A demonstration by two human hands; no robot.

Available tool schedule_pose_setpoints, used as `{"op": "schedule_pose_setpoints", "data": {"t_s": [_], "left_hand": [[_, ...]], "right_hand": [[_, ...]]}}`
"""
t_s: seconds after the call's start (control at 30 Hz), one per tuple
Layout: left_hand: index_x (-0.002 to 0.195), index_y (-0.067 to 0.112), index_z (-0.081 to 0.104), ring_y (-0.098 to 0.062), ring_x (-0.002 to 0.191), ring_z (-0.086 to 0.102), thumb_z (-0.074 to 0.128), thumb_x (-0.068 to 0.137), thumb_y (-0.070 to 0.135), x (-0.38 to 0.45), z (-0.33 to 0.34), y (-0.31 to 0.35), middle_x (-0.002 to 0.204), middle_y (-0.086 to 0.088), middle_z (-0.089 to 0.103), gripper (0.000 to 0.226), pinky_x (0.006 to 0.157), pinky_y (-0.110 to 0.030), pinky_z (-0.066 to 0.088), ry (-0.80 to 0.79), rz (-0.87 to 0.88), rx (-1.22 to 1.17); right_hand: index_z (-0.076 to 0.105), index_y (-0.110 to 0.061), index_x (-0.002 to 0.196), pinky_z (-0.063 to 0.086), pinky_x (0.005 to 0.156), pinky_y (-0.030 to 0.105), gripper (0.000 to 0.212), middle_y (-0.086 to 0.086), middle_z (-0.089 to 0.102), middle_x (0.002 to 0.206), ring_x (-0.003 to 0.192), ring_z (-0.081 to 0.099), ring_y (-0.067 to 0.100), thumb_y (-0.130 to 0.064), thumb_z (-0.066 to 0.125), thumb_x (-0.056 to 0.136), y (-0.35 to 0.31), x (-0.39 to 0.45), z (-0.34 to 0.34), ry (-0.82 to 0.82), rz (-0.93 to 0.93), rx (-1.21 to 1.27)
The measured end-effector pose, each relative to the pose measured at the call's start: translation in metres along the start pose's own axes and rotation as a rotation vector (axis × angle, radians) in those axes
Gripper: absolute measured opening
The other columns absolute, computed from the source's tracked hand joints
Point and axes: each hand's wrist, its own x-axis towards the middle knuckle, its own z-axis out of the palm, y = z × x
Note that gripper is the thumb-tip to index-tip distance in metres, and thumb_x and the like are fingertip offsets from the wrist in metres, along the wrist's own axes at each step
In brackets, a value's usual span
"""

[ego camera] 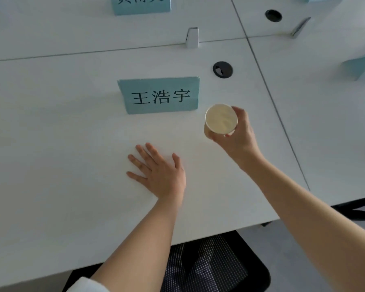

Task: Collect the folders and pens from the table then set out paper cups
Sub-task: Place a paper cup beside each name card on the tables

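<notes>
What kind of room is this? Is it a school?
Probably an office meeting room, not clearly a school. Blue name cards stand on joined white tables with round cable holes, a black mesh chair is tucked under, and the right hand holds a paper cup.

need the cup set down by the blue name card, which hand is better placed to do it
Right. The right hand already grips the paper cup, upright, just right of the name card. The left hand lies flat and open on the table, holding nothing.
</notes>
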Motion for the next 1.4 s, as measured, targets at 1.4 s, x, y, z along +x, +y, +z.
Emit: {"op": "schedule_pose_setpoints", "data": {"t_s": [1.4], "left_hand": [[0.157,0.016,0.002,-0.038,0.149,-0.009,0.046,0.091,0.052,-0.010,-0.033,-0.004,0.164,-0.009,-0.011,0.087,0.119,-0.055,0.009,-0.183,0.102,0.141]], "right_hand": [[0.053,-0.014,0.128,0.041,0.086,0.025,0.034,0.000,0.066,0.118,0.114,0.058,0.021,-0.015,0.052,0.095,0.075,-0.062,-0.046,-0.106,0.109,-0.151]]}}
